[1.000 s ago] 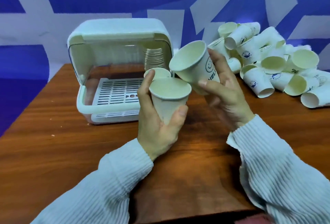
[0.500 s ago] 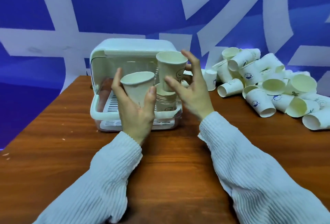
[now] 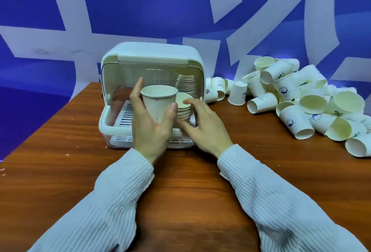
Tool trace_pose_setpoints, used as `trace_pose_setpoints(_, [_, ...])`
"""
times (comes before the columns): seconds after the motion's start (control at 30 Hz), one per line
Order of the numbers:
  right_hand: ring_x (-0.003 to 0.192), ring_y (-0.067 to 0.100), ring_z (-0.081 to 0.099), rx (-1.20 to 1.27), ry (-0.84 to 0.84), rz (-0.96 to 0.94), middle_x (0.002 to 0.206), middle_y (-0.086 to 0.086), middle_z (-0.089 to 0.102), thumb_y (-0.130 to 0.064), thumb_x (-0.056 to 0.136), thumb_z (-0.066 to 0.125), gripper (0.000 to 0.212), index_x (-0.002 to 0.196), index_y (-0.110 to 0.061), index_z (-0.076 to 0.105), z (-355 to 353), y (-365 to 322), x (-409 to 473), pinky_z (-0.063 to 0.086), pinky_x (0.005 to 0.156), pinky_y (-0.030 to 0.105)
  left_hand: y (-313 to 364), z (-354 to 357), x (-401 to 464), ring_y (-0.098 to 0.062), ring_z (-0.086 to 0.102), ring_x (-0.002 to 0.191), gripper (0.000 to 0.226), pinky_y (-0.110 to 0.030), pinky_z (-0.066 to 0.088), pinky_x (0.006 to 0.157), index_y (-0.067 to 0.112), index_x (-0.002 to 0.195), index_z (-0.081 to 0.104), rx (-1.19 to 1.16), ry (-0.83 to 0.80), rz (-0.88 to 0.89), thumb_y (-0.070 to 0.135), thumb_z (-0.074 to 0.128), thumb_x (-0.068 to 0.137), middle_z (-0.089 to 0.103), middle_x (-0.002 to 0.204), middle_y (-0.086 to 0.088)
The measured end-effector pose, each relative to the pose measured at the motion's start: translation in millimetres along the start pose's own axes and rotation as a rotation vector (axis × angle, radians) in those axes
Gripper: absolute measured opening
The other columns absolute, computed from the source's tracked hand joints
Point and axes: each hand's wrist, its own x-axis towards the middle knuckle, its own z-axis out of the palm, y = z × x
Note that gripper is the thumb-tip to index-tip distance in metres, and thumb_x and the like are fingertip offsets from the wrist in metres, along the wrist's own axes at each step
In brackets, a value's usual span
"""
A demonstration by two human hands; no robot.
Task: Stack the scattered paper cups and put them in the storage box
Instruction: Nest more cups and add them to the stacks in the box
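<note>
My left hand (image 3: pixel 149 129) grips one upright white paper cup (image 3: pixel 158 104) in front of the open storage box (image 3: pixel 152 57). A short stack of cups (image 3: pixel 184 109) stands inside the box at the front right, and a taller stack (image 3: pixel 185 83) stands behind it. My right hand (image 3: pixel 202 126) is beside the short stack with loosely spread fingers. Its index fingertip touches the stack's top rim and its thumb lies low by the stack's side. The scattered cups (image 3: pixel 301 99) lie in a heap at the right.
The box has a slatted white tray (image 3: pixel 125 115) and a raised clear lid. It stands on a brown wooden table (image 3: pixel 180 181) against a blue and white wall. A few single cups (image 3: pixel 237 95) stand between box and heap.
My right hand has lowered its cup onto the short stack in the box and loosened its fingers. My left hand has kept its cup and moved slightly right.
</note>
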Motion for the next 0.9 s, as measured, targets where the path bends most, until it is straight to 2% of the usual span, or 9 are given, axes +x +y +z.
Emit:
trace_pose_setpoints(0.07, [0.126, 0.015, 0.056, 0.020, 0.003, -0.011, 0.139, -0.007, 0.060, -0.054, 0.095, 0.060, 0.050, 0.140, -0.036, 0.049, 5, -1, -5, 0.049, 0.104, 0.043, 2, -2, 4, -0.012, 0.053, 0.132, 0.081, -0.040, 0.048, 0.108, 0.028, 0.152, 0.029, 0.008, 0.038, -0.020, 0.049, 0.073, 0.087, 0.049, 0.144, 0.012])
trace_pose_setpoints(0.13, [0.128, 0.012, 0.054, 0.023, 0.011, -0.025, 0.140, -0.009, 0.060, -0.052, 0.096, 0.058, 0.050, 0.143, -0.038, 0.048, 5, -1, -7, 0.047, 0.107, 0.042, 8, -2, 14, -0.006, 0.054, 0.128, 0.077, -0.028, 0.049, 0.104, 0.024, 0.148, 0.035, -0.007, 0.068, 0.001, 0.045, 0.077, 0.087, 0.049, 0.138, 0.026])
trace_pose_setpoints(0.23, [0.132, 0.009, 0.052, 0.068, 0.013, 0.002, 0.144, -0.012, 0.058, -0.047, 0.097, 0.059, 0.051, 0.147, -0.040, 0.047, 6, -1, -10, 0.046, 0.110, 0.041, 18, 3, 34, -0.017, 0.058, 0.124, 0.072, -0.034, 0.051, 0.100, 0.020, 0.137, 0.042, -0.048, 0.079, 0.008, 0.042, 0.084, 0.083, 0.055, 0.134, 0.006])
trace_pose_setpoints(0.3, [0.133, 0.008, 0.051, 0.097, 0.015, 0.016, 0.144, -0.014, 0.057, -0.046, 0.097, 0.060, 0.052, 0.147, -0.041, 0.046, 6, 0, -11, 0.045, 0.111, 0.042, 23, 9, 42, -0.018, 0.060, 0.118, 0.069, -0.040, 0.054, 0.097, 0.023, 0.129, 0.043, -0.072, 0.098, -0.014, 0.043, 0.086, 0.079, 0.056, 0.128, 0.005])
trace_pose_setpoints(0.37, [0.133, 0.003, 0.050, 0.139, 0.022, 0.015, 0.145, -0.017, 0.056, -0.047, 0.096, 0.062, 0.055, 0.148, -0.043, 0.045, 8, 0, -12, 0.045, 0.112, 0.038, 22, 14, 48, -0.015, 0.061, 0.114, 0.068, -0.036, 0.055, 0.093, 0.025, 0.126, 0.045, 0.005, 0.077, -0.029, 0.047, 0.086, 0.077, 0.057, 0.125, 0.009])
trace_pose_setpoints(0.5, [0.131, 0.000, 0.054, 0.293, 0.063, 0.103, 0.140, -0.017, 0.061, -0.052, 0.088, 0.069, 0.061, 0.142, -0.050, 0.040, 11, 1, -15, 0.047, 0.110, 0.036, 10, 15, 46, -0.014, 0.055, 0.122, 0.076, -0.030, 0.047, 0.100, 0.024, 0.140, 0.047, 0.270, -0.118, -0.069, 0.053, 0.082, 0.079, 0.058, 0.136, 0.004])
trace_pose_setpoints(0.6, [0.121, -0.001, 0.063, 0.397, 0.141, 0.120, 0.131, -0.014, 0.068, -0.041, 0.086, 0.071, 0.057, 0.132, -0.047, 0.038, 11, 5, -14, 0.051, 0.105, 0.035, 6, 12, 41, -0.016, 0.050, 0.128, 0.083, -0.025, 0.038, 0.101, 0.022, 0.149, 0.044, 0.405, -0.182, -0.015, 0.049, 0.081, 0.080, 0.055, 0.139, -0.002])
trace_pose_setpoints(0.77, [0.113, 0.004, 0.067, 0.480, 0.231, 0.091, 0.118, -0.015, 0.068, -0.026, 0.088, 0.070, 0.051, 0.128, -0.044, 0.044, 15, 7, -14, 0.052, 0.096, 0.021, 5, 6, 40, -0.031, 0.051, 0.119, 0.075, -0.046, 0.043, 0.099, 0.024, 0.139, 0.060, 0.772, -0.305, 0.056, 0.074, 0.046, 0.085, 0.054, 0.130, -0.006])
trace_pose_setpoints(0.9, [0.104, 0.007, 0.065, 0.506, 0.606, 0.122, 0.108, -0.012, 0.067, -0.021, 0.090, 0.063, 0.038, 0.121, -0.040, 0.054, 5, 22, 14, 0.050, 0.092, 0.020, 0, 8, 32, -0.029, 0.046, 0.131, 0.083, -0.048, 0.039, 0.106, 0.027, 0.142, 0.058, 0.849, -0.405, 0.050, 0.081, 0.021, 0.092, 0.047, 0.150, -0.002])
